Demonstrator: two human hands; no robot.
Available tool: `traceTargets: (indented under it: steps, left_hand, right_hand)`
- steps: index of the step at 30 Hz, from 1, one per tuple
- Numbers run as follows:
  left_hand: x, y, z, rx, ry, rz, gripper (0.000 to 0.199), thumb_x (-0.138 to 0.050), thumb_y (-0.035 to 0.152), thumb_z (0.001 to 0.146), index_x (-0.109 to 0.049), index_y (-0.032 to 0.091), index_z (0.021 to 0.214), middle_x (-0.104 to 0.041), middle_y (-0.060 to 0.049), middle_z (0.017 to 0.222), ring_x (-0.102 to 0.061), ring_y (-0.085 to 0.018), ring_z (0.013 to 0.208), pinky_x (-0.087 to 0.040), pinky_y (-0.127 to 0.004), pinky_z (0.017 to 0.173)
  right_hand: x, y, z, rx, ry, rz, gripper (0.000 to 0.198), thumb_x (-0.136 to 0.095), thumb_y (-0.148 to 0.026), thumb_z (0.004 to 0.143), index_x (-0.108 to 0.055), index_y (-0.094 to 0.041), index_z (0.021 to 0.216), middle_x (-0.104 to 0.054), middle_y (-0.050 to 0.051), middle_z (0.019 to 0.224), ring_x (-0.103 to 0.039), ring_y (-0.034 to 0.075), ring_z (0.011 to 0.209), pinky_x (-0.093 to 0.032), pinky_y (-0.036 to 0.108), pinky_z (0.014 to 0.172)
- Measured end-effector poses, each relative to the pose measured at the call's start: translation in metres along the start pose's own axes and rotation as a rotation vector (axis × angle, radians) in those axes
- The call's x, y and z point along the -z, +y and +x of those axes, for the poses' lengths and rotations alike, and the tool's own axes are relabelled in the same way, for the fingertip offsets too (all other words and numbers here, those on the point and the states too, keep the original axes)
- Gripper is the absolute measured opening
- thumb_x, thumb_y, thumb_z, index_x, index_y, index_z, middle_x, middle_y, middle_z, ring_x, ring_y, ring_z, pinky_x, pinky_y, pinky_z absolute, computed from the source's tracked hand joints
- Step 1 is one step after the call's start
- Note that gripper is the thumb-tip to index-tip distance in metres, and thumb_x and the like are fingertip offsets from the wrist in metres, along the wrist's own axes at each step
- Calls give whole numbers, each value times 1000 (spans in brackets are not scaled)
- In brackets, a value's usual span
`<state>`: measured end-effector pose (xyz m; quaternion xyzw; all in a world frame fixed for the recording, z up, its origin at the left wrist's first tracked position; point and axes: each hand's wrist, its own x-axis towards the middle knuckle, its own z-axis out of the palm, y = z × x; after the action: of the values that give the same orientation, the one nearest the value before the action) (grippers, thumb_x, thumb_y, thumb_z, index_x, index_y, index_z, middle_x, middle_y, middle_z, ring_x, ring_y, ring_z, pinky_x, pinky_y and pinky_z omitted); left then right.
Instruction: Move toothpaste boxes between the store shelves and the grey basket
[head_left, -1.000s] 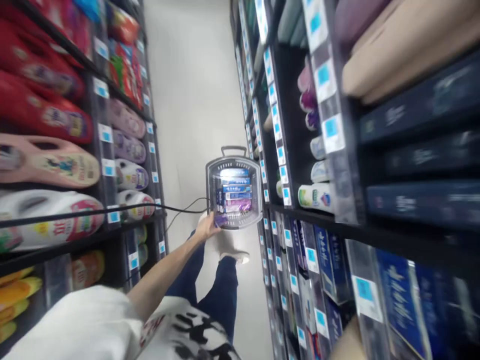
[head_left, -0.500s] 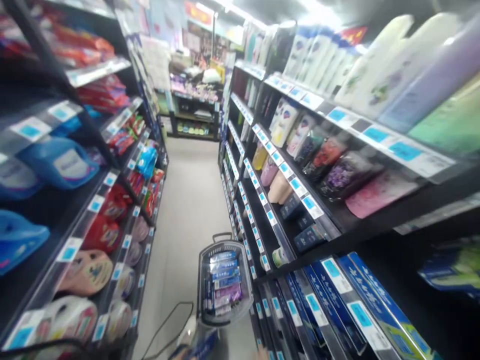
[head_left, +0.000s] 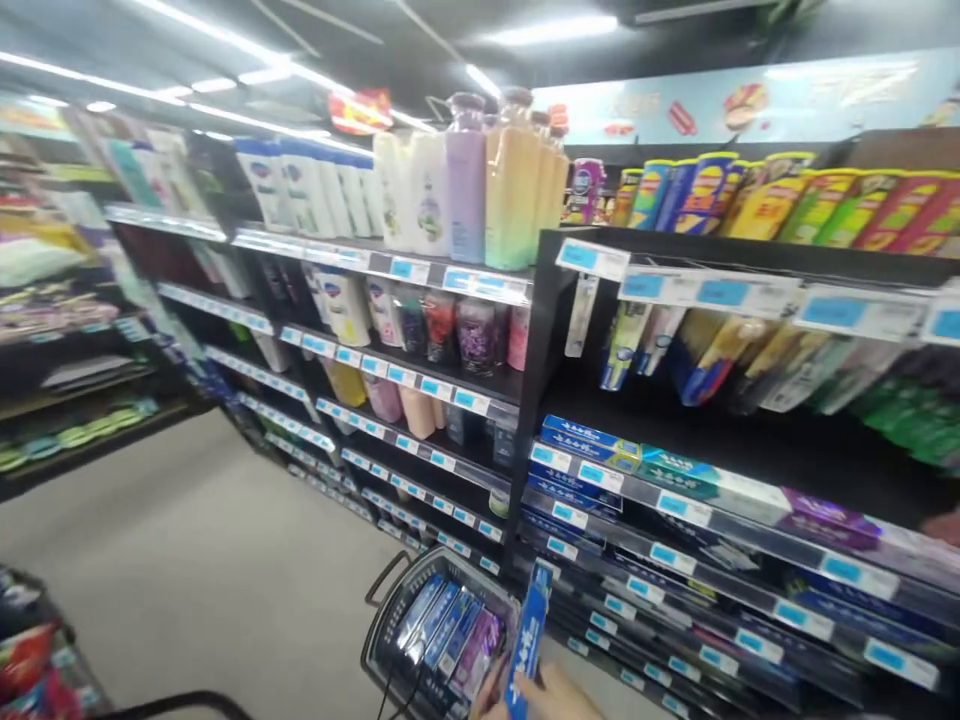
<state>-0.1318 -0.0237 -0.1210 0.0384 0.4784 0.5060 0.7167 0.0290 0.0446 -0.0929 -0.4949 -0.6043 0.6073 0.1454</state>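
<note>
A long blue toothpaste box (head_left: 529,630) stands tilted up at the bottom of the view, between my two hands. My left hand (head_left: 490,694) is closed on its lower left side. From the right, my right hand (head_left: 556,694) grips the same box, its fingers lying across the lower front. Just left of the hands is a grey shopping basket (head_left: 373,640) with its handle folded outward. Several blue and white boxes (head_left: 444,620) and a purple pack (head_left: 480,640) lie inside it. The lower parts of both hands are cut off by the frame edge.
Toothpaste boxes (head_left: 675,474) line the shelves at right, with toothbrush packs (head_left: 626,340) hanging above. Shampoo and lotion bottles (head_left: 427,190) fill the shelves further left. The aisle floor (head_left: 225,560) runs left. A dark curved bar (head_left: 180,700) crosses the lower left.
The view has swung right, toward the toothpaste shelves. The box, low and blurred at the bottom edge before, is now raised upright beside the basket, with both hands on it.
</note>
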Motion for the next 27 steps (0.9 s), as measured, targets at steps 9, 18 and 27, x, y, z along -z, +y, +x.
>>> traceTargets:
  steps: [9, 18, 27]
  left_hand:
    - [-22, 11, -14, -133, -393, -14, 87, -81, 21, 57, -59, 33, 140, -65, -7, 136, -55, -32, 133, -43, -45, 112]
    - [-27, 13, -31, -369, -322, 133, 76, -83, 46, 71, -58, 23, 139, -59, -15, 142, -52, -34, 135, -42, -53, 114]
    - [-18, 19, -38, -368, -143, 113, 84, -80, 51, 78, -42, 25, 148, -61, -15, 140, -61, -28, 127, -45, -48, 113]
  right_hand:
    - [-4, -36, -11, 320, 402, 341, 52, -79, -48, 70, -58, -22, 110, -73, 9, 106, -70, 30, 100, -55, 46, 94]
    - [31, -82, -54, 460, 316, -639, 64, -68, -22, 68, -62, -25, 131, -68, 7, 127, -64, 28, 114, -53, 36, 92]
    - [10, -86, -45, 465, 212, -747, 65, -67, -23, 72, -59, -24, 136, -65, 8, 132, -61, 27, 120, -51, 38, 99]
